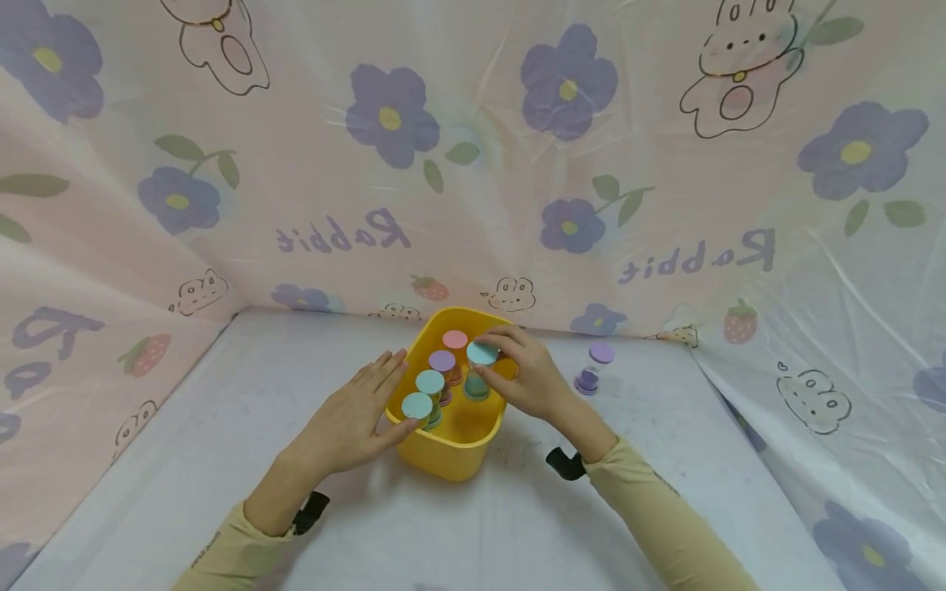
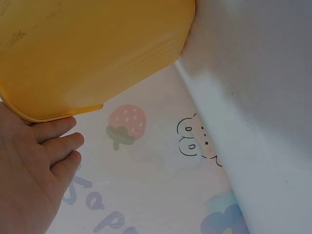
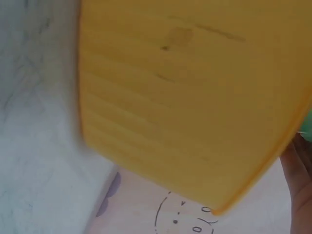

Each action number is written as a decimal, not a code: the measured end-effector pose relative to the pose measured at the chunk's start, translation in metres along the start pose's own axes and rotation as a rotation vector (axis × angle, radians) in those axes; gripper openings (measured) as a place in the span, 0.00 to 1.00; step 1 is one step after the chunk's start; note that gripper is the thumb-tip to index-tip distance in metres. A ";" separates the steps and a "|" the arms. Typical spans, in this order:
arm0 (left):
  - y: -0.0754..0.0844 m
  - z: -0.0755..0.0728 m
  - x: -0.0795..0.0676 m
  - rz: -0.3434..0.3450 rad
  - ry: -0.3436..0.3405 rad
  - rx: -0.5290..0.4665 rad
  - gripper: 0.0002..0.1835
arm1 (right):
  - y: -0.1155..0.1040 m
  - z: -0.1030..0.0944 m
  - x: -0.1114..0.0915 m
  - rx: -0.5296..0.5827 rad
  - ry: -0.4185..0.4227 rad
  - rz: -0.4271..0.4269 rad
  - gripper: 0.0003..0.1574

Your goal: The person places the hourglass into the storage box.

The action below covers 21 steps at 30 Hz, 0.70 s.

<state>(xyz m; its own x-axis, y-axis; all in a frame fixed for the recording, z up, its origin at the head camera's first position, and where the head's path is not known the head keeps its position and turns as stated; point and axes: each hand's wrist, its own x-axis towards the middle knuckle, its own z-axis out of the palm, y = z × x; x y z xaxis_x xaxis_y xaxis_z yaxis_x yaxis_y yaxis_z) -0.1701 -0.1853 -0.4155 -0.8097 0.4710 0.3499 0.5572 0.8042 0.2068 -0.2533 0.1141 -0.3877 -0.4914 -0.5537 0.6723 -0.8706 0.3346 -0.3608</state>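
Note:
A yellow plastic bin [image 1: 443, 455] stands on the table with several sand timers inside. Along its left side run a pink-capped sand timer [image 1: 455, 339], a purple-capped one [image 1: 442, 361] and two teal-capped ones, the front one [image 1: 417, 405] nearest my left thumb. My right hand [image 1: 528, 373] reaches over the right rim and pinches another teal-capped sand timer [image 1: 482, 355] by its top, inside the bin. Over the left rim lies my left hand [image 1: 351, 419] with fingers extended, touching the bin. In the right wrist view the bin's wall [image 3: 195, 97] hides most of the held timer.
One purple sand timer [image 1: 594, 367] stands on the white tabletop [image 1: 296, 353] to the right of the bin, beyond my right wrist. A printed curtain [image 1: 473, 189] with flowers and rabbits closes off the back and sides.

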 end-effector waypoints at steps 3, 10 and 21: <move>0.000 0.000 0.000 -0.001 -0.001 0.000 0.48 | 0.003 0.002 -0.001 -0.018 -0.038 0.026 0.24; 0.001 -0.001 0.000 0.002 -0.001 0.004 0.48 | 0.011 0.002 0.001 -0.040 -0.138 0.069 0.25; 0.002 -0.002 0.000 -0.001 0.000 -0.001 0.49 | 0.017 -0.006 0.017 -0.140 -0.407 0.213 0.25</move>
<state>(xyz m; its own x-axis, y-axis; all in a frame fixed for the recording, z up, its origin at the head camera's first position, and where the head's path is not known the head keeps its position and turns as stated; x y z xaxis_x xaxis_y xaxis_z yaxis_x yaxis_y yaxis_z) -0.1690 -0.1844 -0.4135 -0.8105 0.4700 0.3496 0.5563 0.8046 0.2080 -0.2768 0.1146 -0.3787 -0.6525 -0.7059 0.2755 -0.7516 0.5566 -0.3539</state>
